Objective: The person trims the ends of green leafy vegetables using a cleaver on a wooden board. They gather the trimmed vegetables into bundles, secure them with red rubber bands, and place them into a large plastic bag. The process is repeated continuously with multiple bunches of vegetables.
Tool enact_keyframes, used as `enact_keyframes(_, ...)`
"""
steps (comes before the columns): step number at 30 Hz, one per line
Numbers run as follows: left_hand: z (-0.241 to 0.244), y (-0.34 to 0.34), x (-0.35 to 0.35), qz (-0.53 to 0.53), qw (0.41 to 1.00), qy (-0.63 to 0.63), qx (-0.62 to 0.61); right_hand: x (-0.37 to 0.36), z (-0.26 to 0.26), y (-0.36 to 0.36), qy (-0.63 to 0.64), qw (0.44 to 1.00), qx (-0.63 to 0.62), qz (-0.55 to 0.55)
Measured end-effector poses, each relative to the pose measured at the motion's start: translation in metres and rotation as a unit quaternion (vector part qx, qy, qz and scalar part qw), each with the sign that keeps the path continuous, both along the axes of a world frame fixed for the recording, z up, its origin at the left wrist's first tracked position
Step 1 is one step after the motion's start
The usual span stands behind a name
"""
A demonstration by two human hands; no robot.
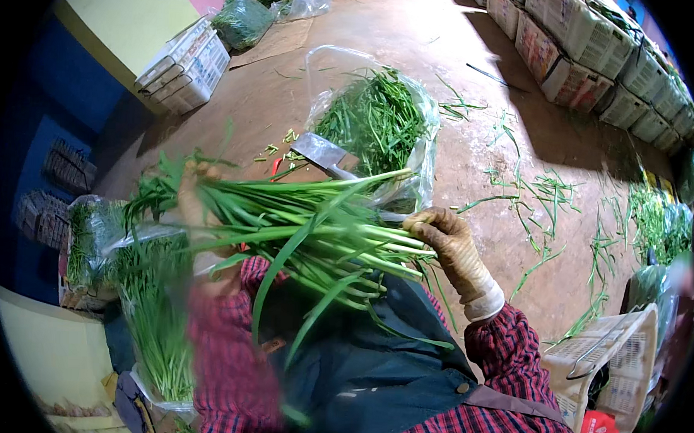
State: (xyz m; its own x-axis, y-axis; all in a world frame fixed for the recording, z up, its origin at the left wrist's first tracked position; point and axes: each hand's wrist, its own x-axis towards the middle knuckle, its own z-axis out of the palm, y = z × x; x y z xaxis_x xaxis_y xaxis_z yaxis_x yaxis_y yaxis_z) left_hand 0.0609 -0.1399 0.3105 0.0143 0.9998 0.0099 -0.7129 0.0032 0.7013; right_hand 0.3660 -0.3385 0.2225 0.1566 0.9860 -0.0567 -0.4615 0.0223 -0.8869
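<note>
A loose bunch of long-stemmed leafy greens (pixel 300 226) lies crosswise in front of my dark apron, white stem ends to the right. My left hand (pixel 199 204), blurred by motion, grips it near the leafy end; the fingers are partly hidden by leaves. In a stained, pale glove, my right hand (pixel 445 238) pinches stem ends on the other side. Several leaves droop below the bunch. Just beyond it, a cleaver (pixel 321 150) with a broad metal blade rests beside an open clear plastic bag (pixel 429 121) full of cut greens (pixel 375 113).
Short stem pieces (pixel 271 149) and stray leaves (pixel 551 193) litter the floor. On the left stands a bag of long greens (pixel 159 318). Stacked plastic crates (pixel 580 52) line the far right; another crate (pixel 597 349) is near my right elbow. A white crate (pixel 185 64) stands by the wall.
</note>
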Motion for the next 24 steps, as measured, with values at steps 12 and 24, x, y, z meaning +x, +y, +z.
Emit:
enact_keyframes(12,0.012,0.02,-0.014,0.148,0.987,-0.001,0.064,-0.014,0.005,-0.023,0.097,0.986,-0.053,0.122)
enact_keyframes(24,-0.002,0.018,-0.055,0.135,0.99,-0.013,0.022,0.003,0.003,-0.046,0.452,0.867,0.148,0.149)
